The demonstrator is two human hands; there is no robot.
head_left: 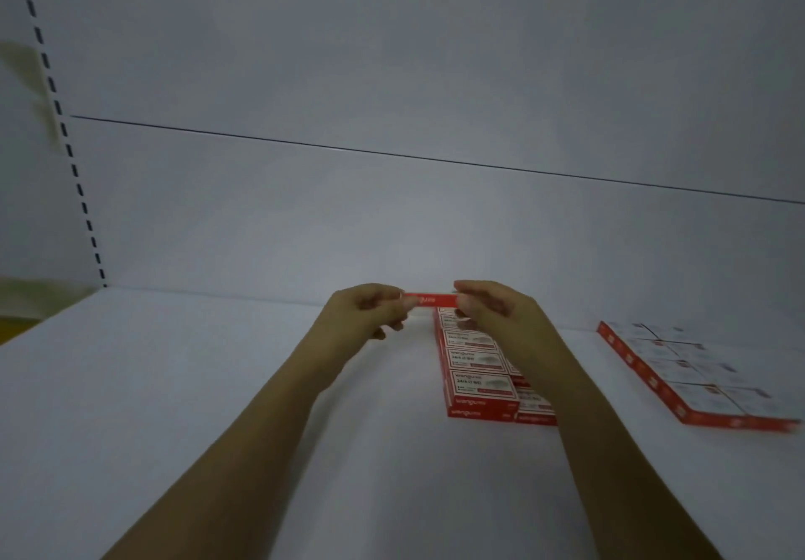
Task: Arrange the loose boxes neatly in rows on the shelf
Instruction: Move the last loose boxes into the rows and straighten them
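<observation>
A small red box point(429, 299) hangs edge-on above the white shelf point(174, 385), close to the back wall. My left hand point(368, 307) pinches its left end and my right hand point(488, 306) pinches its right end. Just below and in front lies a block of red-and-white boxes point(475, 363) in two rows running from the back wall toward me; my right forearm covers much of the right row. The held box is over the far end of this block.
A second flat block of red-and-white boxes point(692, 372) lies at the right of the shelf, reaching the frame's edge. The white back panel point(392, 211) rises behind. A slotted upright point(69, 150) stands at the left.
</observation>
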